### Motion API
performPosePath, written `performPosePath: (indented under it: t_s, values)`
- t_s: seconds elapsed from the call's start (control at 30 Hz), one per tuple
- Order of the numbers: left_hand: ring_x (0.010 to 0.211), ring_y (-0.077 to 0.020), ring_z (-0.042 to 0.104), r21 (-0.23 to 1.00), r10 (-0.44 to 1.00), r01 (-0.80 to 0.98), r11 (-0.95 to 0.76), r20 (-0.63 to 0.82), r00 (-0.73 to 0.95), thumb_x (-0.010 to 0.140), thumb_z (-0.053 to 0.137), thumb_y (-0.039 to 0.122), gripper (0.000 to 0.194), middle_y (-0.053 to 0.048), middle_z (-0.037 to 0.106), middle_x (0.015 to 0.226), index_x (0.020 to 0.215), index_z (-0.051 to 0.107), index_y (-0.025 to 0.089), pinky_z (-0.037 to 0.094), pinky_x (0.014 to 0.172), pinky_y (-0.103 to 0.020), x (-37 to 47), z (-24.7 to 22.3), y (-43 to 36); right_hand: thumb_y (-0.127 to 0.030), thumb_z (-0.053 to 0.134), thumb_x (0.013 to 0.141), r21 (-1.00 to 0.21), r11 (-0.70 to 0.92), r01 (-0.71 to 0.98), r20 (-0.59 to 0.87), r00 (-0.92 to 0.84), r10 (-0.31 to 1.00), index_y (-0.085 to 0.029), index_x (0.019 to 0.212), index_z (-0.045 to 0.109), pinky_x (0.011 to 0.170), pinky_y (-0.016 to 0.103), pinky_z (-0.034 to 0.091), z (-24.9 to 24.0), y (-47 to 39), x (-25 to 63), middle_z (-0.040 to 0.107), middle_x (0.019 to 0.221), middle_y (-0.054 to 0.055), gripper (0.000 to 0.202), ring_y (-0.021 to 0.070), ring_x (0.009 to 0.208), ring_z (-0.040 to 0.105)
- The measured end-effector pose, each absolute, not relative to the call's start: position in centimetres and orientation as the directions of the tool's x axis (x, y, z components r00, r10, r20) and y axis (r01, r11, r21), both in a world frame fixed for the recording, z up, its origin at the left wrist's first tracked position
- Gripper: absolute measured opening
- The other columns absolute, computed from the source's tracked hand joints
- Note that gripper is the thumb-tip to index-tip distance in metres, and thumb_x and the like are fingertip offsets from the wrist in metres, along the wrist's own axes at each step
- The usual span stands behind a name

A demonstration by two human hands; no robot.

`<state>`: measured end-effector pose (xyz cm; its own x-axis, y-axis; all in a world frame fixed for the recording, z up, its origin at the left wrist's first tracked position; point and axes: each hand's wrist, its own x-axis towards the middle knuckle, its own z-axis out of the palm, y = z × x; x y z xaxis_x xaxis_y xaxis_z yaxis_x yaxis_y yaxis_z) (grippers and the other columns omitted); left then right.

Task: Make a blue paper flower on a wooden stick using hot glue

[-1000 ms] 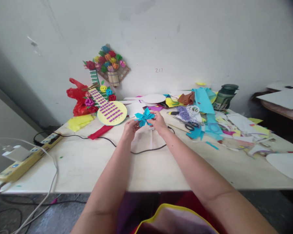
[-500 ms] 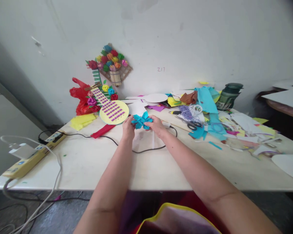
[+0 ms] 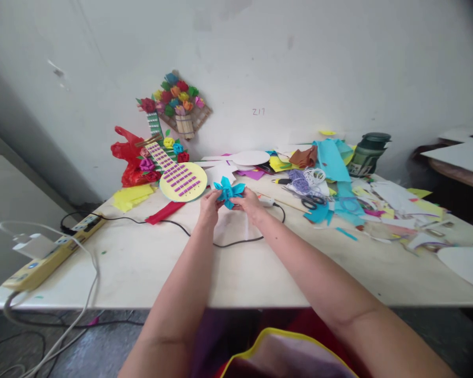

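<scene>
A blue paper flower (image 3: 228, 192) with pointed petals is held between both hands above the middle of the white table (image 3: 244, 283). My left hand (image 3: 210, 206) pinches its left side, and my right hand (image 3: 249, 202) grips its right side. Behind my left hand lies a yellow round-bodied paper guitar (image 3: 184, 181) with purple strips. A red paper strip (image 3: 164, 213) rests to the left of that hand. Near my right hand is a white plug-like piece (image 3: 266, 200) on a black cable.
A power strip (image 3: 33, 270) with cables lies at the left edge. Scissors (image 3: 314, 201), string (image 3: 314, 181), blue crepe paper (image 3: 333, 160), paper scraps and a green bottle (image 3: 369, 153) spread over the right. Flower decorations (image 3: 177, 94) stand against the wall.
The blue flower has turned in my fingers, so its petals point differently. Both hands have shifted slightly around it, and the view has moved a little.
</scene>
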<state>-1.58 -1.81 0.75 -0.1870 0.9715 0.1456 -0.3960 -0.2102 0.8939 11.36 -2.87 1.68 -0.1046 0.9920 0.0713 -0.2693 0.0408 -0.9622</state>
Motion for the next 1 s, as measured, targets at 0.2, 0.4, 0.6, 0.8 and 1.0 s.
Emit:
performPosePath:
  t_s: [0.2, 0.4, 0.6, 0.8, 1.0]
  values:
    - [0.054, -0.0110, 0.051, 0.899, 0.954, -0.367, -0.237, 0.144, -0.262, 0.048, 0.074, 0.033, 0.028, 0.003, 0.053, 0.056, 0.057, 0.052, 0.018, 0.045, 0.056, -0.025, -1.9, 0.8, -1.7, -0.026, 0.071, 0.058, -0.978, 0.075, -0.195, 0.104, -0.145, 0.984, -0.020, 0.085, 0.055, 0.061, 0.028, 0.054, 1.9, -2.8, 12.0, 0.061, 0.077, -0.003, 0.031, 0.0130, 0.068, 0.062]
    - [0.052, -0.0120, 0.050, 0.941, 0.961, -0.280, -0.191, 0.122, -0.247, 0.049, 0.073, 0.037, 0.029, 0.002, 0.050, 0.054, 0.057, 0.053, 0.018, 0.043, 0.052, -0.026, -2.2, 0.6, -1.5, -0.031, 0.064, 0.065, -0.983, 0.126, -0.134, 0.129, -0.014, 0.992, -0.021, 0.090, 0.055, 0.060, 0.027, 0.051, 2.6, -2.5, 13.0, 0.060, 0.071, -0.003, 0.028, 0.0136, 0.065, 0.060]
    - [0.048, -0.0112, 0.047, 0.982, 0.982, -0.151, -0.113, 0.087, -0.168, 0.048, 0.070, 0.037, 0.025, 0.002, 0.050, 0.050, 0.057, 0.058, 0.016, 0.040, 0.048, -0.025, -2.0, 0.9, -2.2, -0.028, 0.065, 0.064, -0.974, 0.219, -0.065, 0.217, 0.027, 0.976, -0.019, 0.091, 0.056, 0.066, 0.027, 0.049, 1.8, -1.2, 13.9, 0.060, 0.071, -0.004, 0.029, 0.0133, 0.067, 0.061]
    - [0.046, -0.0092, 0.044, 0.997, 0.997, -0.037, -0.068, 0.066, -0.049, 0.050, 0.068, 0.036, 0.024, 0.004, 0.048, 0.049, 0.059, 0.059, 0.016, 0.037, 0.048, -0.023, -1.9, 1.0, -2.5, -0.025, 0.061, 0.064, -0.975, 0.216, -0.054, 0.217, -0.009, 0.976, -0.018, 0.090, 0.060, 0.059, 0.025, 0.046, 1.8, -0.8, 14.2, 0.059, 0.073, -0.003, 0.027, 0.0120, 0.064, 0.061]
    - [0.048, -0.0088, 0.043, 0.998, 0.998, 0.010, -0.062, 0.062, -0.010, 0.050, 0.068, 0.035, 0.023, 0.004, 0.047, 0.050, 0.055, 0.056, 0.016, 0.037, 0.050, -0.023, -1.8, 1.1, -2.6, -0.019, 0.057, 0.063, -0.942, 0.307, 0.135, 0.292, -0.119, 0.949, -0.016, 0.077, 0.068, 0.060, 0.024, 0.046, 2.4, 0.5, 14.0, 0.063, 0.069, -0.001, 0.018, 0.0112, 0.064, 0.055]
